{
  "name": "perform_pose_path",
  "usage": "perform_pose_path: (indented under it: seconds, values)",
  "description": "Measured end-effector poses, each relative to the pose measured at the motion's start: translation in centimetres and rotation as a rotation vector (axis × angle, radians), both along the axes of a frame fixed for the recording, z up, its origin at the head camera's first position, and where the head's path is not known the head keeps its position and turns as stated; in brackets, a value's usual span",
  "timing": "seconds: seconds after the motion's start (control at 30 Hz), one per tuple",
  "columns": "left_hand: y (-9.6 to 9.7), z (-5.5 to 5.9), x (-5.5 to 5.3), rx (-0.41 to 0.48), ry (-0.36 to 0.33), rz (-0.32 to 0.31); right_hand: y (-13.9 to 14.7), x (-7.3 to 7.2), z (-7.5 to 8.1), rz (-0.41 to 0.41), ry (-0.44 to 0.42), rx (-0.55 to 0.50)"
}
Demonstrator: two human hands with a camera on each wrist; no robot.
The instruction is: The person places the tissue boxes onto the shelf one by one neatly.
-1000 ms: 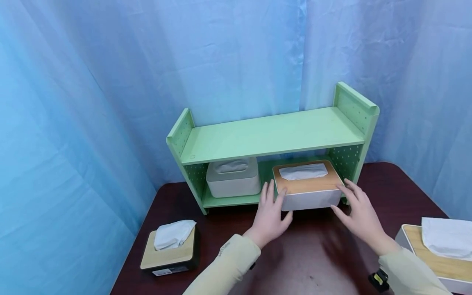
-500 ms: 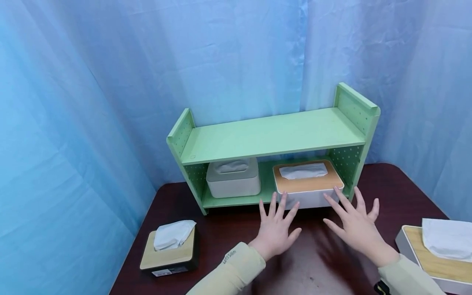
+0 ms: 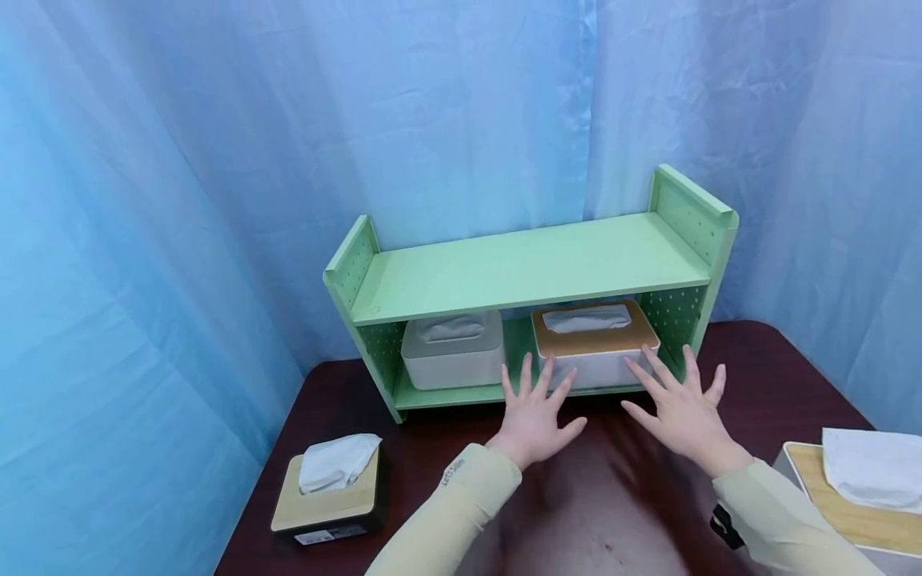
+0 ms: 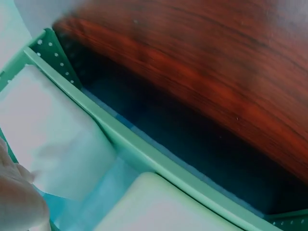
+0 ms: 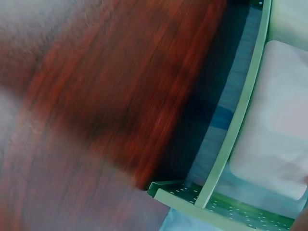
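A white tissue box with a wood-coloured lid (image 3: pixel 596 334) stands on the lower level of the green shelf (image 3: pixel 529 268), on the right side. Spread fingers of my left hand (image 3: pixel 533 420) reach its front face near the left corner. Toward the right part of that face extends my right hand (image 3: pixel 683 416), its fingers also straight and splayed. Contact of each fingertip is hard to make out. In the left wrist view, part of the left hand (image 4: pixel 21 197) shows beside the white box front (image 4: pixel 53 134). The right wrist view catches only a sliver of the right hand (image 5: pixel 302 219).
Left of it on the same level sits a white tissue box with a grey lid (image 3: pixel 454 352). A black tissue box with a wooden lid (image 3: pixel 327 500) lies front left on the dark table (image 3: pixel 576 528). Another wood-lidded tissue box (image 3: pixel 857 512) is at the right edge. Blue curtains (image 3: pixel 461 112) surround everything.
My hands came away from the box's sides and spread before its front. Since half a second ago, the wood-lidded box has slid deeper into the shelf, and both hands moved forward with it.
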State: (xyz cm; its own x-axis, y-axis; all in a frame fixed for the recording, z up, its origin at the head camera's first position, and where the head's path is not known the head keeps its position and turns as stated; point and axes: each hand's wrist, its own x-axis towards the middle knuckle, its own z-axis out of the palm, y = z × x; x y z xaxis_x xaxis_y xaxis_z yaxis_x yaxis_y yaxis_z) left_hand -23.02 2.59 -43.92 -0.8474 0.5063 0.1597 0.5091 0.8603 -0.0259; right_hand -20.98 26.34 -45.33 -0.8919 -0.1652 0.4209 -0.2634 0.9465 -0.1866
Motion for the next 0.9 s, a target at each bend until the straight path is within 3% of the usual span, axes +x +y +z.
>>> perform_pose_path:
  seconds: [0.37, 0.57, 0.9]
  values:
    - [1.0, 0.3, -1.9, -0.039, -0.050, 0.048, -0.2, -1.8, 0.4, -0.007, -0.043, 0.015]
    - [1.0, 0.4, -1.9, 0.007, -0.105, 0.054, -0.6, -1.9, 0.6, -0.015, -0.069, -0.004]
    - [-0.1, 0.2, -1.3, 0.035, -0.081, 0.028, -1.1, -1.0, 1.0, -0.013, -0.064, -0.005]
